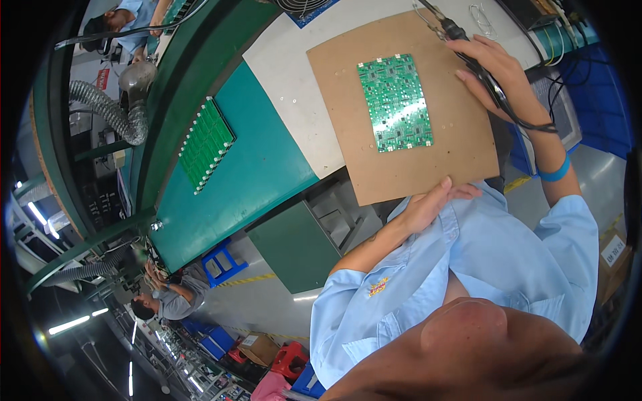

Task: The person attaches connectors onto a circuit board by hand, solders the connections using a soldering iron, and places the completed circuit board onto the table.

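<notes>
A green circuit board packed with small parts lies on a brown sheet of board. Beyond its far right corner, my right hand is closed around a black-handled soldering iron, whose cord runs back along my wrist. The metal end points to the upper left, away from the circuit board. My left hand rests at the near edge of the brown sheet, thumb touching the edge and fingers stretched out beside it. A blue band circles my right forearm.
Another green panel with white connectors lies on the teal bench mat. A fan stands at the far edge, and a flexible silver duct hangs left. Blue bins are at right. Two other people work at left.
</notes>
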The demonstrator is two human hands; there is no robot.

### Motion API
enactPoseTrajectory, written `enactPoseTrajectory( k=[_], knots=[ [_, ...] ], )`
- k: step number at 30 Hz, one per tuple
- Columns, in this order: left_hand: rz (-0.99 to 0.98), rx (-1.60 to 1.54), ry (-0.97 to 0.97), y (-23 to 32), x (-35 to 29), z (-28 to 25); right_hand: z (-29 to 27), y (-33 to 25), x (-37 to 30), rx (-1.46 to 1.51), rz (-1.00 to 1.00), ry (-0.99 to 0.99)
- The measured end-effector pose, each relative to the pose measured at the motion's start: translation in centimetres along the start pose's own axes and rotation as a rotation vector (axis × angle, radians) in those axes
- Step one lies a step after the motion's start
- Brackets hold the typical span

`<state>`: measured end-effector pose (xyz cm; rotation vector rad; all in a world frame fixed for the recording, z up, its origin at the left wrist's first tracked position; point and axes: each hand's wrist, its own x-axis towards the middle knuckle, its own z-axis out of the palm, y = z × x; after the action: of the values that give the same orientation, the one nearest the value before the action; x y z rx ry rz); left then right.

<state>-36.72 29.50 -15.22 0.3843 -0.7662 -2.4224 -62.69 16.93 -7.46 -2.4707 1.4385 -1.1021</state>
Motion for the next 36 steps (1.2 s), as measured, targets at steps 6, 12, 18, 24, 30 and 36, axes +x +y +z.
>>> enactPoseTrajectory(
  k=[6, 12, 18, 24, 30, 36],
  knots=[
    [-0.016, 0.112, 0.027, 0.8, 4.0, 0.7, 2.7, 1.8, 1.9, 0.180, 0.136, 0.017],
    [-0.039, 0.073, 0.035, 0.8, 5.7, 0.5, 3.2, 3.1, 4.3, 0.189, 0.053, 0.077],
    [-0.221, 0.270, -0.011, 3.4, 3.7, 1.5, 3.8, 4.6, 2.2, 0.188, 0.203, 0.055],
    [0.110, 1.030, 0.026, 14.3, -0.4, 3.9, 0.1, -1.3, 1.7, 0.334, 0.118, 0.193],
    [0.457, 2.088, 0.257, 17.5, 2.4, 1.6, -0.3, -4.0, -0.2, 0.440, 0.120, -0.072],
    [0.488, 2.096, 0.213, 17.0, 2.1, 0.2, 0.8, -4.2, -0.4, 0.456, 0.084, -0.180]
  ],
)
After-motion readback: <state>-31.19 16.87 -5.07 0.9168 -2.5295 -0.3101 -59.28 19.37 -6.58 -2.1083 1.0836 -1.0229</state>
